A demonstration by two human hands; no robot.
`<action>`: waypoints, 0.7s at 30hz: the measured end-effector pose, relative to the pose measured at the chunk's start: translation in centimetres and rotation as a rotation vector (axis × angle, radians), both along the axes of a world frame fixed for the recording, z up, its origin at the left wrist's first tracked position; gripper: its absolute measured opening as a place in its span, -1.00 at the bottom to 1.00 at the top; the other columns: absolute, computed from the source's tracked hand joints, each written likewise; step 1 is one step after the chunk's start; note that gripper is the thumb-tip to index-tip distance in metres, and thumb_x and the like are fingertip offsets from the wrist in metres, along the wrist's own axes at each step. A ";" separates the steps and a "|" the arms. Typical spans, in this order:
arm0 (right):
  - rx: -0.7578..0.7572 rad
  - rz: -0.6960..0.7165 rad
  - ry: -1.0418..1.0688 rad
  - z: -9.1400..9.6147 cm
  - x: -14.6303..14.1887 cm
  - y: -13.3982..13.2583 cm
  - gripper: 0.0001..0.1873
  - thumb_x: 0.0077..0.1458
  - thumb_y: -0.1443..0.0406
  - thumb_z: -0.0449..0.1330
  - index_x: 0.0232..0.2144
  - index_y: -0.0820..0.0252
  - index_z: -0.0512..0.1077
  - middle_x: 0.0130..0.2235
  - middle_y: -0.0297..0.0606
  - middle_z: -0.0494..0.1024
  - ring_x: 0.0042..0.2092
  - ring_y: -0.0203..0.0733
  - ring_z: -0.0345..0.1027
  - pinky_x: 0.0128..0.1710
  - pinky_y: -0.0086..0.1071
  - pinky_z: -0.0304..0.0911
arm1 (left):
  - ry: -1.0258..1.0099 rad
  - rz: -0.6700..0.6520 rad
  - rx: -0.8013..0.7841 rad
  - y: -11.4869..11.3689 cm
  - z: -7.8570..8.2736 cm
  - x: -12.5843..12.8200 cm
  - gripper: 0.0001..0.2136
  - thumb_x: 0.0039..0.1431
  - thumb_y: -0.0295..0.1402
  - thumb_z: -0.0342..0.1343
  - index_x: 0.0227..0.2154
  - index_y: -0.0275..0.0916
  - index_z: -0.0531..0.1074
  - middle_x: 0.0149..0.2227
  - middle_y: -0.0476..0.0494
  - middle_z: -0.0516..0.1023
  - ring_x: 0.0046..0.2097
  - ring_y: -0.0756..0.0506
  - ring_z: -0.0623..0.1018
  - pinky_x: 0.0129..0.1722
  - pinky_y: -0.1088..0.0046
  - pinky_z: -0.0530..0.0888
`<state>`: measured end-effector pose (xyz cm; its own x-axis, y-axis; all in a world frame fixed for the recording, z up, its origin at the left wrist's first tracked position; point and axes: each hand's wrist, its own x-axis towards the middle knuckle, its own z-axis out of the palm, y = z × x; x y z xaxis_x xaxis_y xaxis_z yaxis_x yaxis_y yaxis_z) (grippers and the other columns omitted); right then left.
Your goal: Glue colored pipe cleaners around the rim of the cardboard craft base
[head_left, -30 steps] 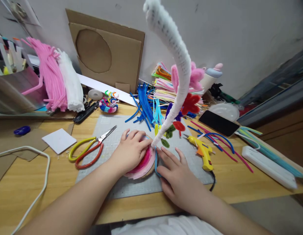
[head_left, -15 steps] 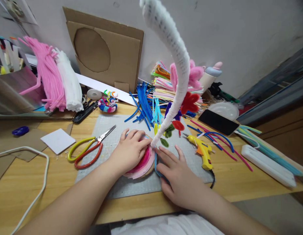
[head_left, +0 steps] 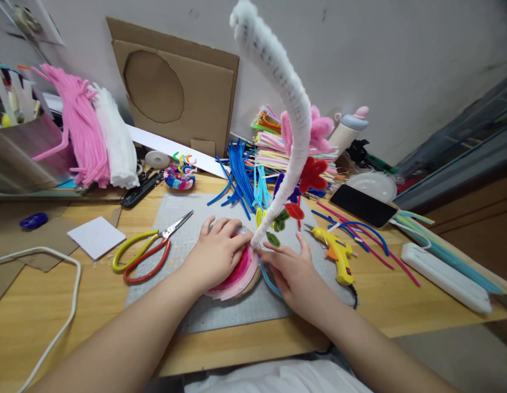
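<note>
A round base covered in pink bands lies on the grey cutting mat. From its edge rises a tall curved white fuzzy stem, with a pink flower, a red flower and small green leaves around it. My left hand rests over the base with its fingers stretched out, pressing on its top. Beside the foot of the stem, my right hand pinches a blue pipe cleaner along the base's right edge; its little finger is raised. The fingertips are partly hidden.
Scissors lie left of the base, a yellow glue gun to the right. Blue pipe cleaners and other bundles stand behind. A phone and a white power strip are at right; a white cable curves at left.
My right hand has shifted slightly, its fingers drawn closer together and more of the blue pipe cleaner showing below them. My left hand stays on the base. The view has moved a little.
</note>
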<state>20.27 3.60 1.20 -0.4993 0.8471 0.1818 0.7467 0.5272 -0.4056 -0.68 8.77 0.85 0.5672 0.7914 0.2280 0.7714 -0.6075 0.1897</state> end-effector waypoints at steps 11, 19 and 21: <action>0.069 0.028 -0.063 0.2 0.0 0.3 -0.87 0.19 0.42 0.15 -0.33 0.09 0.43 0.00 -0.34 0.58 0.16 -0.09 0.31 0.23 0.27 -0.59 | -0.013 0.006 0.008 0.0 -0.1 0.0 -0.74 0.26 -0.36 -0.06 -0.07 0.03 0.43 0.10 -0.12 0.40 0.15 -0.24 0.32 0.20 -0.11 0.07; 0.093 0.036 -0.062 0.0 0.0 0.2 -0.78 0.18 0.42 0.16 -0.19 0.01 0.48 0.00 -0.32 0.57 0.14 -0.07 0.33 0.23 0.31 -0.60 | -0.018 0.007 -0.002 -0.1 -0.1 0.1 -0.74 0.27 -0.34 -0.05 -0.06 0.05 0.43 0.09 -0.12 0.41 0.15 -0.23 0.33 0.21 -0.09 0.08; 0.092 0.035 -0.052 0.1 0.0 0.2 -0.81 0.18 0.40 0.17 -0.22 0.01 0.50 0.00 -0.33 0.58 0.14 -0.07 0.33 0.23 0.30 -0.62 | -0.021 0.010 -0.008 -0.1 0.0 0.1 -0.74 0.27 -0.34 -0.05 -0.07 0.05 0.44 0.10 -0.11 0.41 0.16 -0.22 0.32 0.21 -0.08 0.07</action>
